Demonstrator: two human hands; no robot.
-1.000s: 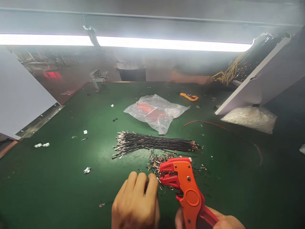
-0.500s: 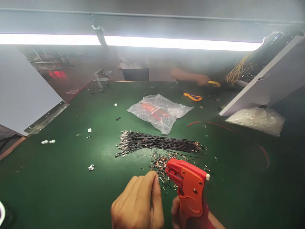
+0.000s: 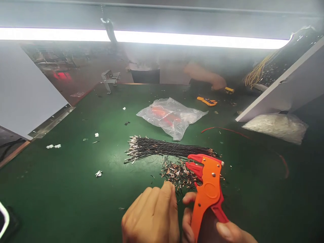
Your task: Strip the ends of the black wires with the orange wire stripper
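My right hand (image 3: 188, 219) is wrapped round the handles of an orange and red wire stripper (image 3: 209, 189), whose red jaws stand apart and point left. Beside it, my left hand (image 3: 152, 214) is closed, thumb pressed against the fingers; whatever they pinch is hidden from view. Just beyond both hands lies a heap of short black and copper wire scraps (image 3: 177, 172). Behind that heap a bundle of black wires (image 3: 167, 147) rests on the green table, with metal terminals at its left end and copper showing at its right end.
A clear plastic bag (image 3: 172, 118) with something orange inside lies past the bundle. A yellow tool (image 3: 207, 101), a red wire (image 3: 225, 129) and a filled bag (image 3: 275, 126) are farther right. White connectors (image 3: 98, 173) dot the left side. Another person's hand (image 3: 218, 82) shows at the far edge.
The wire stripper has tilted upright and moved up and right, its jaws and handles spreading apart. My left hand has shifted slightly right, still closed.
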